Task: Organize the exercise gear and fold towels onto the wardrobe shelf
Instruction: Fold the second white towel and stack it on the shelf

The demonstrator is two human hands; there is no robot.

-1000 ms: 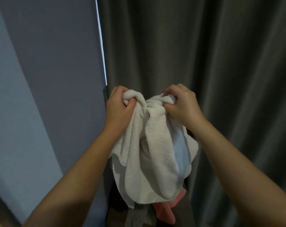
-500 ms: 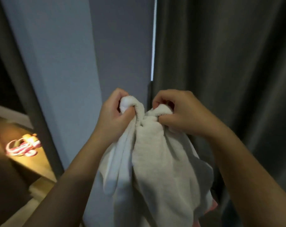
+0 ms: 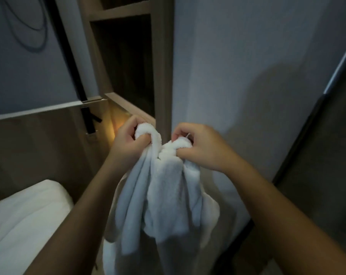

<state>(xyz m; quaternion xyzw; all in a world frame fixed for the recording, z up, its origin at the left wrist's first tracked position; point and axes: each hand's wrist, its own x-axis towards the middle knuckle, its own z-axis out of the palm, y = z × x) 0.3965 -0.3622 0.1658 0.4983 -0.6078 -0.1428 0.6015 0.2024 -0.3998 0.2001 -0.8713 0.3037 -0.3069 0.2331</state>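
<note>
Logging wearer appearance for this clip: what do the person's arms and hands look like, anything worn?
The left forearm and right forearm are bare, no sleeves in view. The left hand and right hand wear no gloves; no ring, watch or wristband shows. Dim light hides finer detail.

- Grips with the left hand (image 3: 126, 143) a bunched top fold of the white fluffy terry towel (image 3: 168, 195), fingers curled over it and thumb pressed in beneath.
- Pinches with the right hand (image 3: 204, 147) the neighbouring bunch of the towel, knuckles up, fingertips tucked under.
- Holds both hands raised, near each other but apart.
- Reaches up and inward with the bare left forearm (image 3: 85, 211) from lower left and the bare right forearm (image 3: 277, 205) from lower right.
</note>
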